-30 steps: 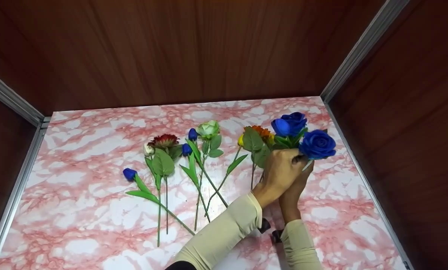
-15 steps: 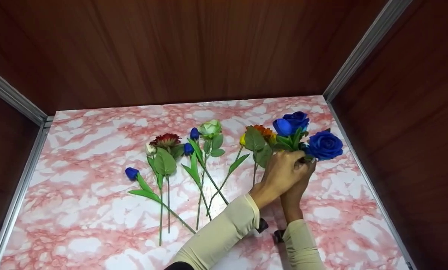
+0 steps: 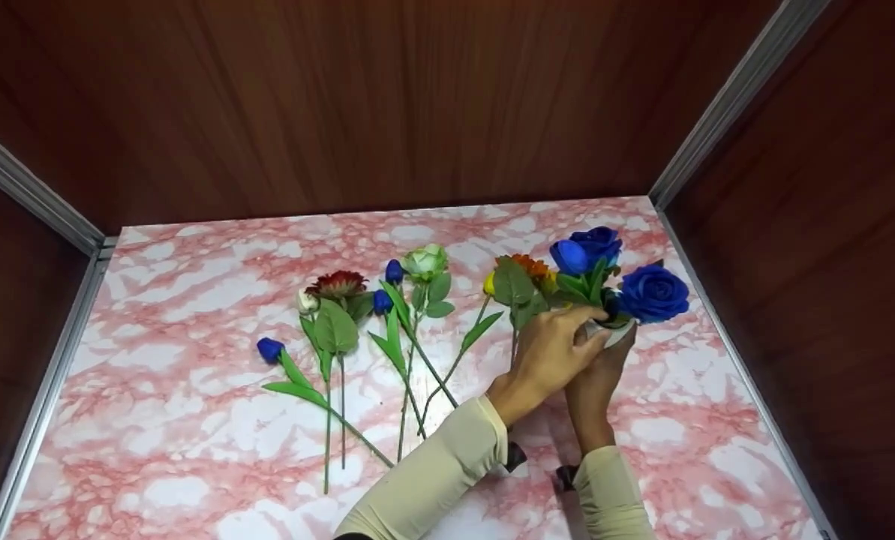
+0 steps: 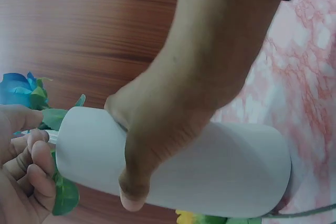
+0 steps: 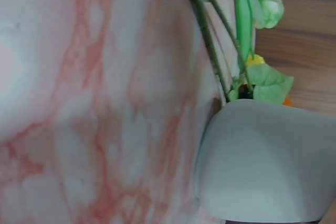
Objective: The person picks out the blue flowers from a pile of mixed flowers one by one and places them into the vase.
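Note:
My right hand (image 3: 601, 367) grips a white vase (image 4: 226, 169), its fingers and thumb wrapped round the middle in the left wrist view. Blue roses (image 3: 653, 292) and green leaves (image 3: 586, 285) stand out of the vase's mouth; their lower stems are hidden. My left hand (image 3: 552, 352) is at the vase's rim, below the blooms. Its thumb and forefinger are parted there, while the other fingers (image 4: 42, 156) are bent beside the mouth. In the right wrist view, the lower part of the vase (image 5: 268, 161) stands by the table.
Left of the vase lie an orange flower (image 3: 526, 264), a yellow tulip (image 3: 490, 282), a pale green rose (image 3: 424, 261), a dark red flower (image 3: 338, 282), a white bud (image 3: 307, 301) and blue tulips (image 3: 270, 349). Wood panels (image 3: 387, 105) enclose the marbled table (image 3: 177, 420).
My left thumb and forefinger have parted, baring the vase's white rim. The front blue rose now sits a little farther right. My right hand keeps its hold on the vase.

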A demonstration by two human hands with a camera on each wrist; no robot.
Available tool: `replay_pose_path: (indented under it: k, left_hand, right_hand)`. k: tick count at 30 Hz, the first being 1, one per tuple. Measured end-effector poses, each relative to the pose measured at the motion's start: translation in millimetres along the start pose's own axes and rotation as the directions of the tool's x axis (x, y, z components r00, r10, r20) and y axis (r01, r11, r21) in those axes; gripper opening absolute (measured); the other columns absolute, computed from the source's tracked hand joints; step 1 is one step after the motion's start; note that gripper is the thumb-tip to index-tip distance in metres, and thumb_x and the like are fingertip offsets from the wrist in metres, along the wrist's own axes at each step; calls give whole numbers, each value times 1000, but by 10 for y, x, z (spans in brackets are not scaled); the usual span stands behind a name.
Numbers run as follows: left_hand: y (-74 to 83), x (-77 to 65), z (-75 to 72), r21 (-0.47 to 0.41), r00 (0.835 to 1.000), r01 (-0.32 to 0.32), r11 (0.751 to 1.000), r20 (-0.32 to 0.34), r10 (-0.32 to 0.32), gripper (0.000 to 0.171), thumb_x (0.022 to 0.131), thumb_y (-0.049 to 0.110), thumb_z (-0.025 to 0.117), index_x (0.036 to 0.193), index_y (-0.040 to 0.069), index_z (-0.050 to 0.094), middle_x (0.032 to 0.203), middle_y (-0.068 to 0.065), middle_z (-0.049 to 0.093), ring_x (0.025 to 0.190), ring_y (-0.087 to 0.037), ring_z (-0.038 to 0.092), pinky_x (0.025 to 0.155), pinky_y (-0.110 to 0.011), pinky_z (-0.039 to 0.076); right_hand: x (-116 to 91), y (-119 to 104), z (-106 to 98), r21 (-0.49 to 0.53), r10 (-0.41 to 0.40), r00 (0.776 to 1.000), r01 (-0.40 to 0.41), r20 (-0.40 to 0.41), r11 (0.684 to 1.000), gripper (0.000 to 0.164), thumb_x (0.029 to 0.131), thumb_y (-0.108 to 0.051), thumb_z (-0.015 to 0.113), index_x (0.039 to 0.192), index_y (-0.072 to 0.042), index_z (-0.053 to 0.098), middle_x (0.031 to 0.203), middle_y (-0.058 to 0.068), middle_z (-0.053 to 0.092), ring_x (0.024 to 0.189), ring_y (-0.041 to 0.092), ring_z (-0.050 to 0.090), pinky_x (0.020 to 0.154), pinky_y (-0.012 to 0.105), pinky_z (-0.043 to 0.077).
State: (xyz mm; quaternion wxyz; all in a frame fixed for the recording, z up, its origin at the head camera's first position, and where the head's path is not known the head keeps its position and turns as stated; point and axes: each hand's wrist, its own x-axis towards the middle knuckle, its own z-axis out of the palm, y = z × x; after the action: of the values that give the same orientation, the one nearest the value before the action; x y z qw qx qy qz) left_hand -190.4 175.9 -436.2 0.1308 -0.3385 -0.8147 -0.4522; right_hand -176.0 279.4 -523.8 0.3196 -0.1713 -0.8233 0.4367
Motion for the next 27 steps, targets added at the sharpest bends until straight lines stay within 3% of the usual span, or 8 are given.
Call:
replay_pose_path:
  k: [1,3,5,9,15,21,27]
  left_hand:
    - [-8,-5,-10,1,1000,2,1000,-2,-2,22,92,31,66,108,19,73,96,4,72,82,-8,66,66,-17,48]
    - [-22,-16,-34,3,1000,4,1000,-9,-4,22,92,31,65,108,19,73,91,4,72,76,-6,64,63,-17,47]
    - [-39,-21,-54,-9,1000,0,1000,-21,0,21,92,30,66,107,17,73,85,5,71,71,-2,61,62,-15,45]
    - [-63,-50,-97,-16,999,-6,1000,-47,5,21,91,28,67,106,15,73,75,8,66,63,2,53,59,-13,42]
    - [-131,-119,-162,-1,997,16,1000,-80,-16,21,89,28,69,104,15,74,85,5,71,69,0,59,63,-16,45]
    - [-206,-174,-216,18,994,26,999,-107,-24,20,88,27,71,102,14,75,82,4,71,66,-2,58,60,-17,45]
    - [-315,-240,-271,31,993,50,998,-107,-47,19,88,26,71,101,14,75,79,6,68,66,-3,58,60,-15,43]
  right_hand:
    - [-7,-5,-3,29,-15,1000,16,-20,999,62,93,6,55,144,11,21,134,28,46,124,35,46,105,41,34]
    - [-22,-4,-6,292,22,996,3,-83,957,71,89,2,64,147,5,22,136,21,46,124,28,47,101,35,39]
    - [-34,-13,-13,310,-16,992,54,-123,949,72,86,-3,70,145,3,29,132,17,50,119,24,51,97,32,41]
    - [-106,-42,-64,157,-145,976,171,-163,973,65,80,-8,77,135,4,44,120,18,58,110,26,56,93,34,43]
    - [-476,-81,-204,-78,-85,988,76,-126,994,92,74,-17,82,145,8,28,135,30,40,121,42,41,96,53,36]
    - [-658,-208,-228,-73,-34,991,24,-132,997,91,73,-4,79,147,5,27,135,28,38,120,39,41,88,48,42]
    - [-747,-301,-188,-4,-58,979,59,-195,998,85,70,3,76,143,6,32,131,27,38,113,36,44,83,23,40]
